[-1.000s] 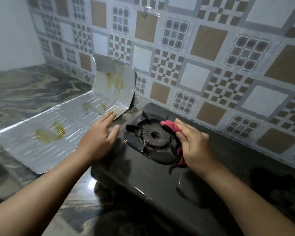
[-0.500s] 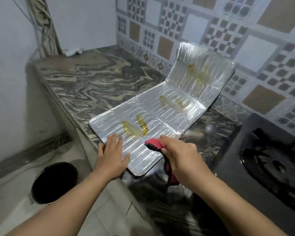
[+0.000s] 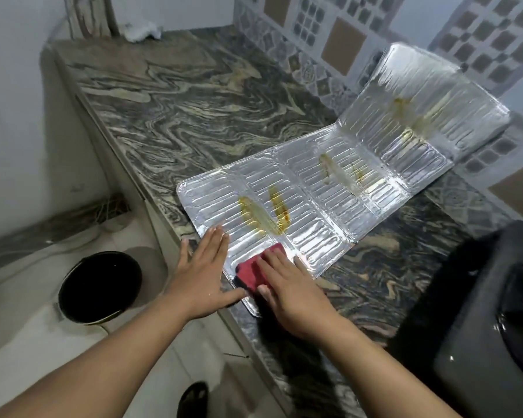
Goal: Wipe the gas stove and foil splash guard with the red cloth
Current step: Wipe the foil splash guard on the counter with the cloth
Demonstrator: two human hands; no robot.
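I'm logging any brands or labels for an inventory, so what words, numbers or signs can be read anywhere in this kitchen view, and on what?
None: no readable text, brand, number or sign shows.
Foil splash guard: embossed ridges and yellowish stains, no print.
Red cloth: plain, no tag seen.
Gas stove: dark, no marking readable.
Wall tiles: geometric patterns, no lettering.

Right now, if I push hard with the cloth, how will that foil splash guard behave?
The foil splash guard looks thin and creased, so it probably buckles. It likely slides on the countertop; the left hand pressing flat seems wise. The right hand presses the red cloth.
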